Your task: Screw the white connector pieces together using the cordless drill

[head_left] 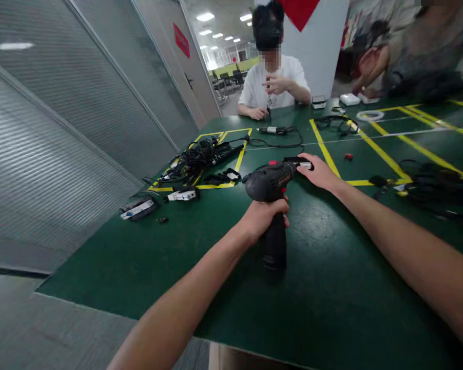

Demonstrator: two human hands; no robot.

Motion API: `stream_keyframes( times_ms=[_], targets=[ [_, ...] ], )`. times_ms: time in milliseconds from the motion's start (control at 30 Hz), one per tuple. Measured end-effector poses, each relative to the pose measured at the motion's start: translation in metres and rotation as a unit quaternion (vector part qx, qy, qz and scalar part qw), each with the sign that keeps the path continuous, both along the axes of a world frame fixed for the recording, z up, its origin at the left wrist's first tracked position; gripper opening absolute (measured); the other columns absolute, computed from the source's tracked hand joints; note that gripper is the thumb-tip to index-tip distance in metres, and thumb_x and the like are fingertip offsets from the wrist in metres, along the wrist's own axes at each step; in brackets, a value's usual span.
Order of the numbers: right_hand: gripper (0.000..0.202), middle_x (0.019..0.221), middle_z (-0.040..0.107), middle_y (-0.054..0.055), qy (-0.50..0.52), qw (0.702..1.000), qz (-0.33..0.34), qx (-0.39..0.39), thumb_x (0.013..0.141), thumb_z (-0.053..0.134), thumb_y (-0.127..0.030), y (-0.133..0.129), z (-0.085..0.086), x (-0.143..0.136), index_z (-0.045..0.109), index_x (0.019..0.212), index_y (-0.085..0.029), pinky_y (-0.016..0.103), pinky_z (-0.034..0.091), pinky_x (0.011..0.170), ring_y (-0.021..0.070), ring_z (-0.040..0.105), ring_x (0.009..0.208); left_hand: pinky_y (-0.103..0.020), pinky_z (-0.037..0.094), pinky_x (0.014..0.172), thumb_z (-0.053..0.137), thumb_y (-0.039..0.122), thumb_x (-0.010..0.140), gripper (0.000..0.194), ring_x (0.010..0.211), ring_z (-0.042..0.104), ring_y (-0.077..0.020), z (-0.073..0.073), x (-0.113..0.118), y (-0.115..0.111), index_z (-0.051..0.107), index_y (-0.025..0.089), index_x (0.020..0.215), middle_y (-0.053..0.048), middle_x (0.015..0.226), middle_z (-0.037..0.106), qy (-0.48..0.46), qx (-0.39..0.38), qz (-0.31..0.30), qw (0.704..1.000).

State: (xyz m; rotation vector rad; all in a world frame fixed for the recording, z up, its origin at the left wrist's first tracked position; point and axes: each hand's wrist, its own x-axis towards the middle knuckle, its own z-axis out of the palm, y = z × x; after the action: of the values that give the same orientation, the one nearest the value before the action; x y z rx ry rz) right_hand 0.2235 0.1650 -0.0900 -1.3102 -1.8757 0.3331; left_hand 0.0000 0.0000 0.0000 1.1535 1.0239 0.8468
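A black cordless drill (268, 182) with red details is in my left hand (264, 218), whose fingers wrap round its grip. The drill's nose points away to the right, toward a small black and white part (305, 165). My right hand (318, 172) has its thumb and fingers closed on that part at the drill's tip. Whether the tip touches the part cannot be made out. Left of the drill, a black part with a white piece (231, 175) lies on the green table (216, 246).
Tangled black cables (200, 156) lie at the back left, near two black and white devices (183, 194) (139, 208). More cables (440, 187) are at the right. A screwdriver-like tool (272, 130) lies ahead. A person in white (297, 67) sits opposite; another person is at the upper right.
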Motion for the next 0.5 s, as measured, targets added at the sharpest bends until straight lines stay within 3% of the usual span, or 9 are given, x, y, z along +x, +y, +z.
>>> stream_keyframes(
  times_ms=[233, 500],
  targets=[
    [0.047, 0.12, 0.062, 0.013, 0.001, 1.0, -0.002, 0.001, 0.085, 0.061, -0.036, -0.0029, -0.0002, 0.0004, 0.06, 0.13, -0.021, 0.045, 0.047, 0.098, 0.0302, 0.062, 0.108, -0.023, 0.045, 0.052, 0.061, 0.019, 0.067, 0.014, 0.05, 0.058, -0.0112, 0.0016, -0.0008, -0.0006, 0.055, 0.014, 0.079, 0.001, 0.064, 0.053, 0.0, -0.005, -0.006, 1.0],
    [0.047, 0.117, 0.063, 0.012, -0.004, 1.0, 0.001, 0.003, 0.086, 0.061, -0.036, -0.0032, 0.0004, 0.0007, 0.06, 0.13, -0.021, 0.045, 0.048, 0.096, 0.0298, 0.063, 0.105, -0.023, 0.045, 0.05, 0.061, 0.018, 0.067, 0.019, 0.049, 0.057, -0.0116, 0.0013, 0.0006, -0.0026, 0.055, 0.014, 0.084, 0.001, 0.064, 0.054, -0.005, -0.02, 0.007, 1.0]
  ],
)
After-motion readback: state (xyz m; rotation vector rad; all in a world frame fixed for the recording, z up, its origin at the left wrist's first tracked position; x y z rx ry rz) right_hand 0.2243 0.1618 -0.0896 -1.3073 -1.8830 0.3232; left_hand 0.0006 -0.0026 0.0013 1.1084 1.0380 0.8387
